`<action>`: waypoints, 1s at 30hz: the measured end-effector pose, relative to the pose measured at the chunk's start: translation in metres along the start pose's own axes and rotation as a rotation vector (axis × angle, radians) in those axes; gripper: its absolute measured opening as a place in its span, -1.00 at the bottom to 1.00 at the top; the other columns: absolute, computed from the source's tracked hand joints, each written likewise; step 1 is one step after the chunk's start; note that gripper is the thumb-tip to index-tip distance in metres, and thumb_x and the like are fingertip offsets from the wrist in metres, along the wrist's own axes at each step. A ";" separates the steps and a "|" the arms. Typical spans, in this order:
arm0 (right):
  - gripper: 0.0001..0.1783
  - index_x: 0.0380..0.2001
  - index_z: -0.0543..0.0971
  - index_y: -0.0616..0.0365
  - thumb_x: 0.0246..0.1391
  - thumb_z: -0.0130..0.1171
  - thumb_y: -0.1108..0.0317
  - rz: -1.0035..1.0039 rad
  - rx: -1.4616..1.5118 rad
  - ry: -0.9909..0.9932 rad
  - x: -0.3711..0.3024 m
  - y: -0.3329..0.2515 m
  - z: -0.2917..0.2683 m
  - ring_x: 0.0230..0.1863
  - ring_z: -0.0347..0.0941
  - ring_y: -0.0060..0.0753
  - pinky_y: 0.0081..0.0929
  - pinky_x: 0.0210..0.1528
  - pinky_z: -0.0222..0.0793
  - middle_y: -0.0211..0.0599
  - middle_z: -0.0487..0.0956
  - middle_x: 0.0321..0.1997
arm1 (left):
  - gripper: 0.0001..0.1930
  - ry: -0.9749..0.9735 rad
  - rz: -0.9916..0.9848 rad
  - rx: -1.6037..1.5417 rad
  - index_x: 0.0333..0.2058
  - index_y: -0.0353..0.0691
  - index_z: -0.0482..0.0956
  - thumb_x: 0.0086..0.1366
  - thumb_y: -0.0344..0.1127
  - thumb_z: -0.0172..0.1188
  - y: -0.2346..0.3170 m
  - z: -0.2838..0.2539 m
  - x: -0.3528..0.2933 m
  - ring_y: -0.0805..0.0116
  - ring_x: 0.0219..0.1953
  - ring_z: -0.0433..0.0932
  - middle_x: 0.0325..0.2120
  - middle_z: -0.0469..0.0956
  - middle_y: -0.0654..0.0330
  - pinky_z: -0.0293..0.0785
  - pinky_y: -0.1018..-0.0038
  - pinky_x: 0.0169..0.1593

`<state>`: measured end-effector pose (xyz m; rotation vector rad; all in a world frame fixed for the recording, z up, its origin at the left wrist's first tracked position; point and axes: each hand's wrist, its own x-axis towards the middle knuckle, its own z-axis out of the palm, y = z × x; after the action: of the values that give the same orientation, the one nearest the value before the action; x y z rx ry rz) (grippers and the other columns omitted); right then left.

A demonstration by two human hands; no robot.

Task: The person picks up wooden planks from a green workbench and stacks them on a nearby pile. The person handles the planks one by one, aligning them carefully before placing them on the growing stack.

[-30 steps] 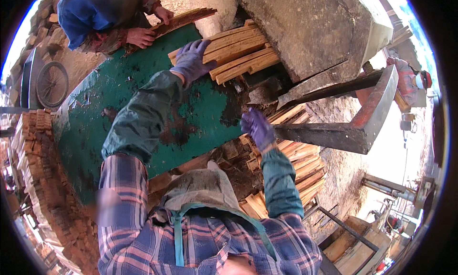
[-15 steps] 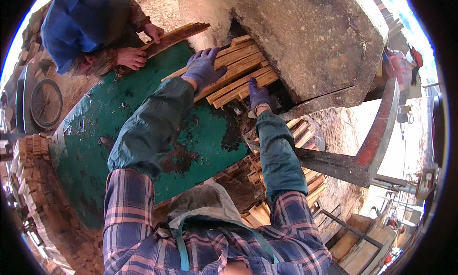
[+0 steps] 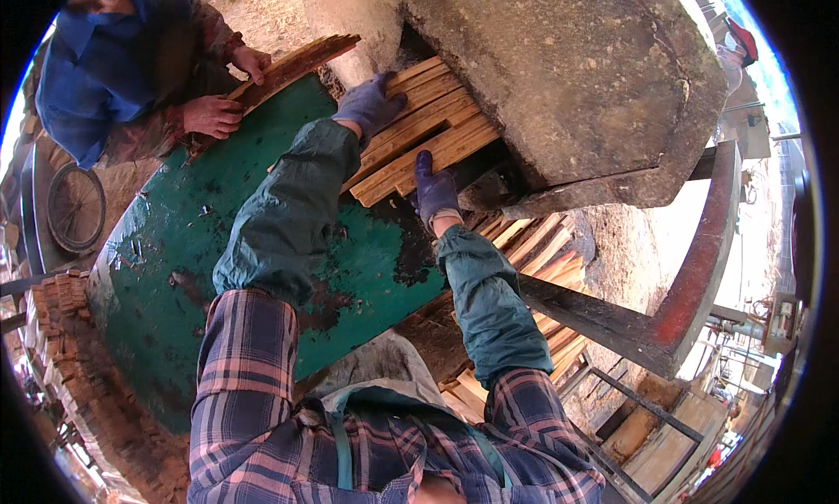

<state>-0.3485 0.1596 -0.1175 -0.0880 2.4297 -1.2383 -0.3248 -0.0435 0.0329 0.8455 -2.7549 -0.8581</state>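
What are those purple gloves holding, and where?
Wooden strips lie between them: the left hand at the bundle's left side, the right hand at its right. Whether they grip or just touch can't be told.

A spoked wheel (image 3: 77, 206) stands near stacked pieces (image 3: 65, 320).

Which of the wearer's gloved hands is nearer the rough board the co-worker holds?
Left. The left hand is at the left side of the wooden strips, near the board; the right hand is farther, at their right.
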 end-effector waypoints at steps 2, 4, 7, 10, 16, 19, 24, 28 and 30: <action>-0.13 0.17 0.34 0.20 0.15 0.02 -0.40 -0.031 0.058 -0.066 -0.009 -0.003 0.003 -0.74 0.35 -0.37 -0.36 -0.69 0.32 -0.26 0.50 -0.56 | -0.38 0.043 -0.015 -0.036 0.21 -0.09 0.41 0.28 0.14 0.13 -0.012 0.006 -0.004 -0.10 0.05 0.54 -0.03 0.59 -0.07 0.45 0.16 0.10; -0.10 0.20 0.30 0.20 0.14 0.02 -0.41 -0.009 0.042 -0.136 -0.024 -0.016 0.003 -0.74 0.35 -0.36 -0.36 -0.67 0.35 -0.26 0.50 -0.57 | -0.38 -0.018 -0.074 -0.053 0.20 -0.10 0.41 0.30 0.16 0.11 -0.020 -0.002 -0.007 -0.07 0.09 0.52 0.00 0.57 -0.08 0.42 0.17 0.13; -0.05 0.26 0.23 0.21 0.14 0.00 -0.42 0.028 -0.029 -0.031 -0.026 -0.003 0.007 -0.71 0.37 -0.34 -0.37 -0.64 0.38 -0.24 0.51 -0.55 | -0.32 -0.141 -0.069 0.018 0.21 -0.10 0.39 0.26 0.24 0.13 0.002 -0.010 0.005 -0.07 0.09 0.51 0.01 0.56 -0.09 0.40 0.17 0.16; 0.11 0.35 0.03 0.30 0.12 -0.07 -0.48 0.108 -0.063 -0.153 -0.059 -0.042 -0.001 -0.36 0.38 -0.15 -0.26 -0.35 0.37 -0.02 0.50 -0.22 | -0.21 -0.162 -0.038 0.106 0.23 -0.11 0.35 0.20 0.32 0.16 0.006 -0.027 0.007 -0.08 0.10 0.50 0.01 0.55 -0.10 0.38 0.18 0.17; 0.28 0.42 -0.15 0.31 0.02 -0.04 -0.55 0.136 0.018 -0.220 -0.084 -0.054 -0.007 -0.41 0.42 -0.24 -0.31 -0.41 0.37 -0.01 0.54 -0.16 | 0.13 -0.115 0.037 0.307 0.40 -0.04 0.09 -0.01 0.51 0.22 0.050 -0.009 0.000 -0.17 0.33 0.20 0.30 0.21 -0.17 0.00 -0.09 0.35; 0.28 0.43 -0.17 0.26 0.02 0.00 -0.54 0.127 0.035 -0.205 -0.091 -0.048 0.000 -0.60 0.45 -0.37 -0.38 -0.58 0.38 -0.09 0.57 -0.29 | 0.18 -0.133 0.039 0.349 0.41 0.01 0.05 -0.08 0.51 0.27 0.056 -0.008 -0.016 -0.25 0.36 0.10 0.30 0.16 -0.19 -0.18 -0.15 0.40; 0.17 0.38 -0.08 0.41 0.14 -0.08 -0.46 0.220 0.087 -0.318 -0.121 -0.087 -0.007 0.28 0.31 0.23 -0.08 0.21 0.31 0.27 0.38 0.26 | 0.12 -0.138 -0.059 0.289 0.36 0.01 0.18 -0.11 0.47 0.32 0.051 -0.018 -0.031 -0.21 0.30 0.18 0.23 0.24 -0.17 -0.11 -0.07 0.36; 0.21 0.37 -0.19 0.45 0.14 -0.04 -0.43 0.170 0.096 -0.368 -0.117 -0.067 0.008 0.27 0.32 0.23 -0.12 0.23 0.29 0.29 0.35 0.29 | 0.05 -0.084 -0.038 0.267 0.33 0.03 0.25 -0.10 0.42 0.35 0.043 -0.017 -0.040 -0.15 0.29 0.20 0.18 0.29 -0.12 -0.08 -0.04 0.35; 0.10 0.25 -0.02 0.39 0.13 -0.06 -0.46 0.156 0.032 -0.328 -0.113 -0.047 0.019 -0.05 0.34 0.04 -0.19 -0.05 0.27 0.09 0.37 -0.03 | 0.04 -0.102 -0.028 0.229 0.32 0.04 0.26 -0.10 0.40 0.36 0.043 -0.020 -0.046 -0.14 0.30 0.19 0.18 0.30 -0.10 -0.10 -0.05 0.35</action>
<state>-0.2438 0.1434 -0.0537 -0.0837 2.0926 -1.0983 -0.3010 0.0018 0.0754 0.9029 -2.9793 -0.6132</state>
